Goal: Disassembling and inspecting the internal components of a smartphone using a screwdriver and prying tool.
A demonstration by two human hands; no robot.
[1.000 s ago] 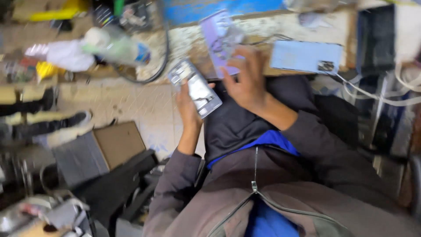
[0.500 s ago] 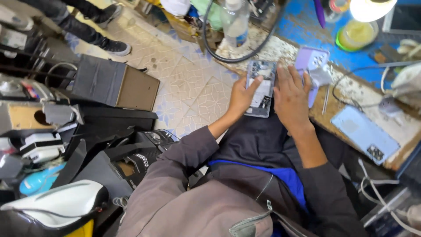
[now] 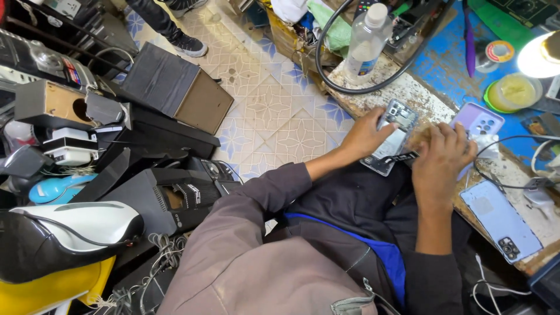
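Note:
My left hand (image 3: pixel 366 135) grips the left edge of an opened phone body (image 3: pixel 392 137) with its back off, held at the near edge of a worn workbench (image 3: pixel 408 96). My right hand (image 3: pixel 440 160) lies over the lower right part of the same phone, fingers bent onto it; what is under the fingertips is hidden. A lilac phone case (image 3: pixel 479 123) sits just right of my right hand. A light blue phone back cover (image 3: pixel 501 220) lies on the bench near my right forearm.
A clear plastic bottle (image 3: pixel 364 41) stands inside a loop of black cable (image 3: pixel 326 64). A lit lamp (image 3: pixel 539 55) and a yellow-green tub (image 3: pixel 512 93) sit on the blue mat. Speaker boxes (image 3: pixel 175 87) and old electronics crowd the tiled floor on the left. Another person's shoe (image 3: pixel 186 42) is at the top.
The view has swung and tilted, so the bench now runs along the right. Both hands stay on the opened phone; my right hand has slid lower over it.

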